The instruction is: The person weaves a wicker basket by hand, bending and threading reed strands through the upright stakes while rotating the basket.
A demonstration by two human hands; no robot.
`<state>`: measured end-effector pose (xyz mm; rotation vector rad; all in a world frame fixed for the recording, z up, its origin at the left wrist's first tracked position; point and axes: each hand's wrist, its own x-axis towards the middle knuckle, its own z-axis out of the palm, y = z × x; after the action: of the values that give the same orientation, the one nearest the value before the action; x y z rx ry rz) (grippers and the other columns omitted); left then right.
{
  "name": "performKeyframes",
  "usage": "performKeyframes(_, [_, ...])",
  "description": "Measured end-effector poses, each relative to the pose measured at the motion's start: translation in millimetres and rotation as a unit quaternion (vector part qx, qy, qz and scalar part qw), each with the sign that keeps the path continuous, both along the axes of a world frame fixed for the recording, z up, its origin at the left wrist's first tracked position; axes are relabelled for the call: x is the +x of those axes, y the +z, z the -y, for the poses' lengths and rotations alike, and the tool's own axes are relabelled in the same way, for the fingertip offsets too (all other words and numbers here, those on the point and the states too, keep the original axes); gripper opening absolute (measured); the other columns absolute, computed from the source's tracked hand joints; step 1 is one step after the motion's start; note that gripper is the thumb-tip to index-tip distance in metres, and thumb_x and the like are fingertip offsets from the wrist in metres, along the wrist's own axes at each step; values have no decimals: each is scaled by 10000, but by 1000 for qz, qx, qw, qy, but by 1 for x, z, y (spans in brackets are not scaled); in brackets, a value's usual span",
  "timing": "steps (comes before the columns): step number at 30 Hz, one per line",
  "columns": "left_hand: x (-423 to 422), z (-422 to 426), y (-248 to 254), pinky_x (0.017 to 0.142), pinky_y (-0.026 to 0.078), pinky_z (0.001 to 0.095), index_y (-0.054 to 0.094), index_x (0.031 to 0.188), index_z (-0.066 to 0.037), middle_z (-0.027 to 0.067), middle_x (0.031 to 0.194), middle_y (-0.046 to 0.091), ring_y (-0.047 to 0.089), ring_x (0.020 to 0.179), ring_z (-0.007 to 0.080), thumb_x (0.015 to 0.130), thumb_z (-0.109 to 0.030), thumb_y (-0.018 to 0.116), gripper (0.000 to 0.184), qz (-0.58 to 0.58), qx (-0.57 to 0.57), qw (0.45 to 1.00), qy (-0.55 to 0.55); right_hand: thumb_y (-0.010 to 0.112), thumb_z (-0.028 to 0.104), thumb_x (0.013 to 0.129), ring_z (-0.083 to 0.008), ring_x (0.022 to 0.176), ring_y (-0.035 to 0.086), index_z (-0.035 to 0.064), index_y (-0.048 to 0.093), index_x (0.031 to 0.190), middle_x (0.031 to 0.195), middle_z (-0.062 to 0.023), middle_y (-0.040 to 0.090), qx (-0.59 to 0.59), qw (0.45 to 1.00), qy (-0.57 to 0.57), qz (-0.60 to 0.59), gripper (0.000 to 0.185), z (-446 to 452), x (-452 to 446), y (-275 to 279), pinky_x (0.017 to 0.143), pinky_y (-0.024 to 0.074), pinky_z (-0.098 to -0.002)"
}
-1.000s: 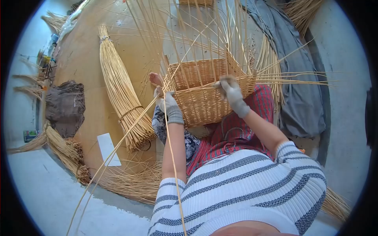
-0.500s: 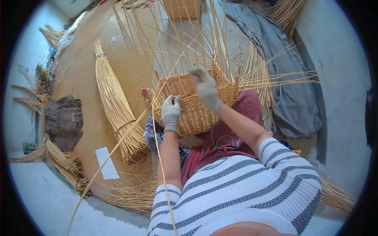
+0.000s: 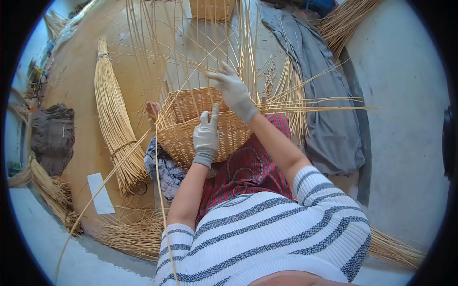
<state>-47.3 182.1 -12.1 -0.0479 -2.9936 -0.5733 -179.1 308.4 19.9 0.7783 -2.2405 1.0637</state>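
Note:
A half-woven wicker basket (image 3: 186, 145) sits tilted on my lap, its long upright stakes (image 3: 179, 57) rising from the far side. My left hand (image 3: 206, 137), in a pale work glove, rests on the near wall, index finger and thumb pointing up apart at the rim. Above the basket's right end is my right hand (image 3: 233, 91), also gloved, with fingers stretched out and spread beside the stakes. Whether its fingertips touch a stake, I cannot tell. Two long loose canes (image 3: 161, 190) trail from the basket's left corner toward me.
A tied bundle of canes (image 3: 112, 114) lies to the left, near a white sheet (image 3: 100, 193) and a dark cloth (image 3: 53, 138). On the right, loose canes (image 3: 293, 95) lie beside grey fabric (image 3: 329, 133). Another wicker box (image 3: 212, 9) stands at the back.
My right hand has moved left and up from the basket, its fingers now spread. My left hand has shifted right along the near wall and raised its index finger. The whole view has shifted.

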Motion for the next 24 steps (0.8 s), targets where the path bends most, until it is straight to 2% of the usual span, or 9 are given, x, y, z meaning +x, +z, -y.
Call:
performKeyframes(3, [-1, -4, -10, 725, 524, 481, 323, 1540, -366, 90, 1227, 503, 620, 766, 332, 804, -167, 743, 870, 5, 3, 999, 40, 633, -10, 894, -319, 1216, 603, 294, 491, 1447, 1364, -225, 558, 62, 992, 18, 107, 647, 1, -26, 5, 981, 510, -365])
performKeyframes(5, [0, 0, -12, 701, 533, 460, 373, 1528, -286, 113, 1241, 514, 619, 718, 317, 821, -150, 684, 784, -55, -44, 997, -14, 620, -27, 894, -271, 1073, 681, 253, 344, 1541, 1327, -214, 585, -134, 968, -18, 213, 757, -15, 1, 33, 896, 553, -348])
performKeyframes(8, [-3, -2, -16, 739, 514, 422, 499, 1435, -252, 103, 1242, 524, 608, 820, 286, 836, -117, 644, 631, -83, -98, 991, -37, 583, 21, 941, -149, 818, 676, 90, 457, 1382, 994, -87, 697, -377, 911, 8, 169, 464, -96, 45, -51, 683, 548, -286])
performKeyframes(10, [-13, -8, -21, 767, 499, 413, 557, 1357, -255, 110, 1268, 528, 592, 918, 262, 842, -103, 629, 541, -168, -137, 974, -62, 602, 26, 945, -163, 801, 674, 40, 550, 1170, 855, -63, 683, -462, 768, -43, 442, 231, -135, 82, -39, 682, 537, -245])
performKeyframes(13, [-23, -47, 5, 790, 512, 430, 501, 1422, -242, 110, 1299, 517, 613, 908, 283, 841, -115, 640, 610, -200, -49, 971, -118, 610, 60, 954, -169, 795, 706, 66, 593, 1009, 918, -68, 707, -378, 833, -179, 362, 58, -158, 71, -20, 610, 545, -258])
performKeyframes(18, [-33, -105, -15, 654, 572, 425, 315, 1534, -292, 230, 1301, 481, 666, 772, 309, 843, -18, 590, 793, -9, -61, 997, -48, 622, 115, 968, -163, 791, 661, 79, 603, 1074, 887, -64, 687, -179, 975, -67, 115, 113, -120, -6, -2, 732, 562, -296])
performKeyframes(19, [-33, -104, -16, 654, 572, 425, 315, 1534, -292, 230, 1301, 481, 666, 772, 309, 843, -18, 590, 793, -6, -61, 997, -52, 622, 115, 968, -163, 791, 661, 79, 603, 1074, 887, -64, 687, -179, 974, -71, 118, 113, -131, -23, -5, 732, 562, -296])
performKeyframes(21, [-41, -100, -12, 655, 567, 423, 338, 1518, -295, 219, 1303, 477, 662, 772, 304, 835, 26, 574, 791, 35, -65, 995, -73, 534, 185, 1031, -133, 725, 619, 108, 583, 1138, 798, -15, 627, -617, 717, -5, 324, 141, -156, -54, -6, 703, 567, -322])
performKeyframes(24, [-42, -99, -15, 742, 547, 447, 342, 1518, -299, 214, 1366, 448, 657, 848, 339, 838, -41, 608, 774, 31, -58, 995, -78, 480, 236, 1060, -78, 587, 514, 70, 557, 1147, 686, 32, 506, -484, 826, -68, 281, 202, -207, -4, -11, 584, 538, -287])
